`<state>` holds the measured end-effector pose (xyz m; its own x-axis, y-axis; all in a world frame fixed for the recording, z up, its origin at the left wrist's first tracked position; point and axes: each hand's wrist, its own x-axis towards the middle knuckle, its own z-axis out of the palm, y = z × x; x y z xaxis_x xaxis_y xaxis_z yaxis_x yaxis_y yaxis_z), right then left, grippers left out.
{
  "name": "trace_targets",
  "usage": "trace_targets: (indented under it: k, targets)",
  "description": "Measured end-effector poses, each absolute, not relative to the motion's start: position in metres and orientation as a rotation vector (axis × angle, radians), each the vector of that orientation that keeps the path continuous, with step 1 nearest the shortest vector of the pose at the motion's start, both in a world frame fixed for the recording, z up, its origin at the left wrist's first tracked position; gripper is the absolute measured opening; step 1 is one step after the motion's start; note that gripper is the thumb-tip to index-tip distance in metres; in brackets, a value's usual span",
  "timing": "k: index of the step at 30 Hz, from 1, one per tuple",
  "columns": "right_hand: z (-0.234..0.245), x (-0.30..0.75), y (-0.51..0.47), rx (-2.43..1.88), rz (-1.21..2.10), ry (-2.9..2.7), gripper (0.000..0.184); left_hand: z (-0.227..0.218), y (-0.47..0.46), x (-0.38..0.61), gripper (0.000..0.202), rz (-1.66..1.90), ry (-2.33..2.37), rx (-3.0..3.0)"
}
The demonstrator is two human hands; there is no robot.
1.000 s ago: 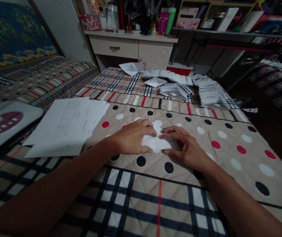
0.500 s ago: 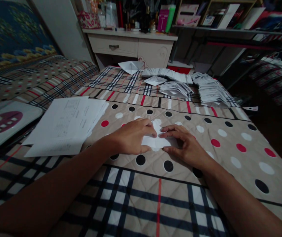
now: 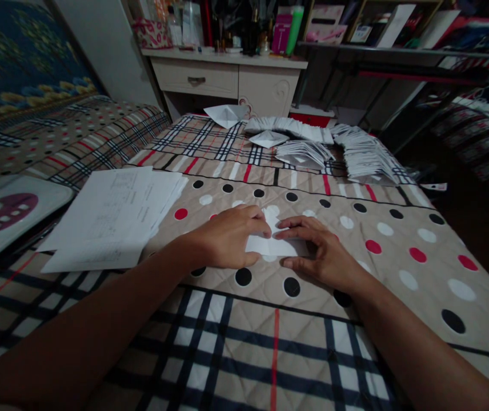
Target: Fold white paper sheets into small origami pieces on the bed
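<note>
A small folded white paper (image 3: 272,244) lies on the dotted part of the quilt (image 3: 381,257) in front of me. My left hand (image 3: 227,237) rests on its left side, fingers curled down and pressing on it. Facing it, my right hand (image 3: 319,251) pins the right side, with its index finger along the top fold and thumb at the lower edge. The fingertips of both hands nearly meet over the paper.
A stack of white printed sheets (image 3: 113,217) lies to the left. Rows of folded white papers (image 3: 356,157) and a folded paper shape (image 3: 226,114) sit at the far end. A white and purple pad (image 3: 0,214) lies far left. Beyond stand a cluttered dresser (image 3: 227,80) and shelves.
Both hands stay pressed on the folded paper; the right thumb has shifted slightly along its lower edge. The view has tilted a little.
</note>
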<state>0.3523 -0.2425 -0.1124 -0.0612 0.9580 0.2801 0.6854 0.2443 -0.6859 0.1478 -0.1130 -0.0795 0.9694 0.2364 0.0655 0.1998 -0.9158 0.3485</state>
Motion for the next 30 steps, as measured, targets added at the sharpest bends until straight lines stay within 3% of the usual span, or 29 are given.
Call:
trace_targets:
  k: [16,23,30]
  targets:
    - [-0.115,0.355,-0.241,-1.449,0.629,-1.656,0.014,-0.082,-0.102,0.148,0.028,0.247,0.308,2.601]
    - [-0.12,0.353,-0.239,-1.467,0.614,-1.499,0.007,-0.085,-0.097,0.15,0.007,0.257,0.46,2.362]
    - [-0.117,0.351,-0.24,-1.477,0.637,-1.487,0.014,-0.09,-0.088,0.147,0.021,0.201,0.418,2.236]
